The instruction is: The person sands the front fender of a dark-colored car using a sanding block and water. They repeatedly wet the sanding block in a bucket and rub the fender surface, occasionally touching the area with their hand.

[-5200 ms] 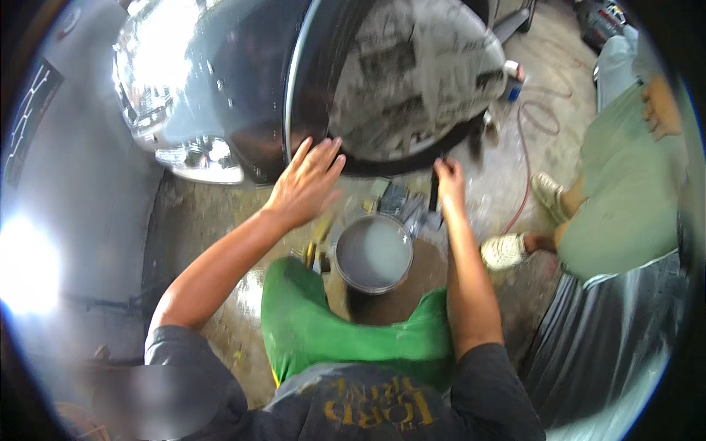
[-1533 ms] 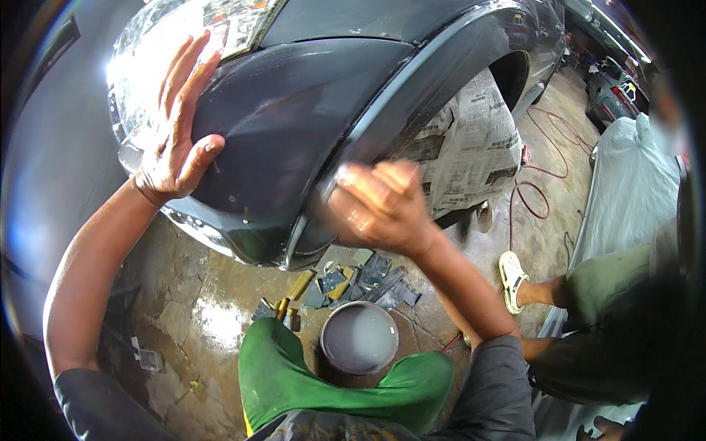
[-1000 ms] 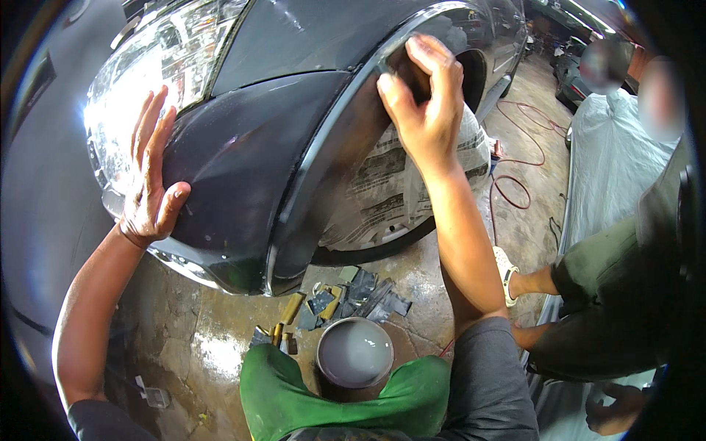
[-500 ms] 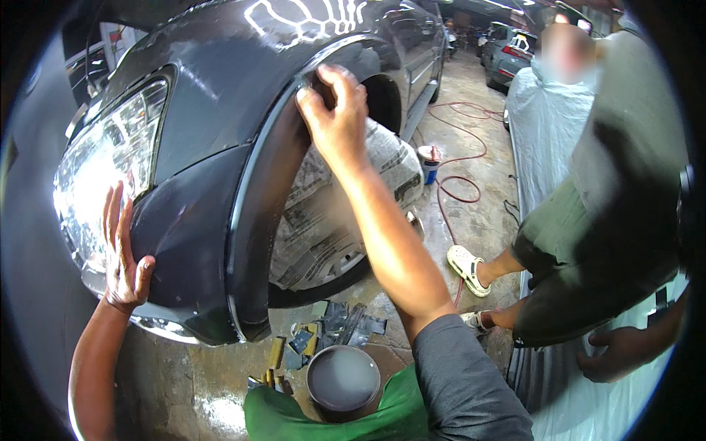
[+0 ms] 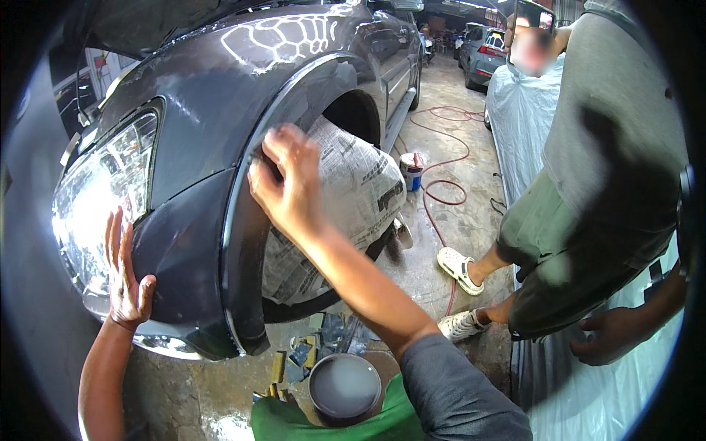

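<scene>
A dark car's front fender [image 5: 195,140] and bumper [image 5: 184,257] fill the left. My left hand [image 5: 129,287] lies open against the bumper beside the headlight [image 5: 110,184], fingers outstretched over the lens edge. My right hand [image 5: 288,180], smeared by motion, is curled at the wheel-arch edge [image 5: 246,220]. Its thumb and fingers are bent together around something I cannot make out. Behind that hand, printed newspaper [image 5: 360,184] covers the wheel.
On the wet floor, a round tub of cloudy liquid [image 5: 344,386] stands near yellowish blocks [image 5: 278,366] and dark sheets [image 5: 331,327]. A red hose [image 5: 441,228] winds past a paint can [image 5: 411,173]. Someone in green shorts [image 5: 559,242] stands right, by plastic sheeting [image 5: 522,103].
My right hand has moved down and left along the wheel-arch edge. My left hand stays on the bumper. The view has shifted slightly, and the other person's raised arm now shows.
</scene>
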`<state>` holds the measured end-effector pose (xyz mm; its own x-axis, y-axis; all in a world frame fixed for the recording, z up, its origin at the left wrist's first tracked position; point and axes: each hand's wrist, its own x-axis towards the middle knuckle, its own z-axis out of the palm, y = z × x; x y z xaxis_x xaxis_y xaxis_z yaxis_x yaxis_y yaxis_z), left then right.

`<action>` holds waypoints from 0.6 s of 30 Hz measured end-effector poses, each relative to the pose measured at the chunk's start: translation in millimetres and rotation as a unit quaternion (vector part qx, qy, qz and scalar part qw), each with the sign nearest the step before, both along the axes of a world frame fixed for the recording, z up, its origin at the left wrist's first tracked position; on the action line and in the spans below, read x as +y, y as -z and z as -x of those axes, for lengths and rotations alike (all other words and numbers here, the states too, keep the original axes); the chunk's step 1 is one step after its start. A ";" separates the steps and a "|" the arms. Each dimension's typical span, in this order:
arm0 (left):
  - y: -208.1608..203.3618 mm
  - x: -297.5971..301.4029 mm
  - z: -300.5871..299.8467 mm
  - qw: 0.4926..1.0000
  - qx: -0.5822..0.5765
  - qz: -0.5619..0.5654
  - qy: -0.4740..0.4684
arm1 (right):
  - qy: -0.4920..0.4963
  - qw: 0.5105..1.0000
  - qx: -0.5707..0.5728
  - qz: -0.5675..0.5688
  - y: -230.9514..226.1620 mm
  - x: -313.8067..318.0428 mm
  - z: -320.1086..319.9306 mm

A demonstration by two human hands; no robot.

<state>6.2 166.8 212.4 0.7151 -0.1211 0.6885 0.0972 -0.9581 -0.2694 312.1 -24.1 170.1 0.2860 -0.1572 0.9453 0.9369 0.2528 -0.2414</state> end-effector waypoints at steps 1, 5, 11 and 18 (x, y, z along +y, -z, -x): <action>2.6 0.3 -2.6 1.000 0.000 0.001 0.003 | 0.002 0.998 -0.043 0.047 21.3 -11.8 24.8; -2.1 2.4 10.5 1.000 0.005 0.001 -0.019 | 0.000 0.987 -0.126 0.103 22.1 -27.1 33.3; -7.1 -2.6 0.8 1.000 -0.004 0.005 0.014 | 0.065 0.994 0.084 0.027 -64.0 -8.1 -85.2; 1.6 0.1 2.1 1.000 -0.006 0.020 0.011 | 0.021 0.995 -0.064 0.071 54.1 -18.6 81.9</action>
<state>4.1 166.9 210.8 0.7043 -0.1090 0.7015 0.0796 -0.9698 -0.2306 230.1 -42.7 116.0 0.1586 -0.0289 0.9869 0.9711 0.1850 -0.1506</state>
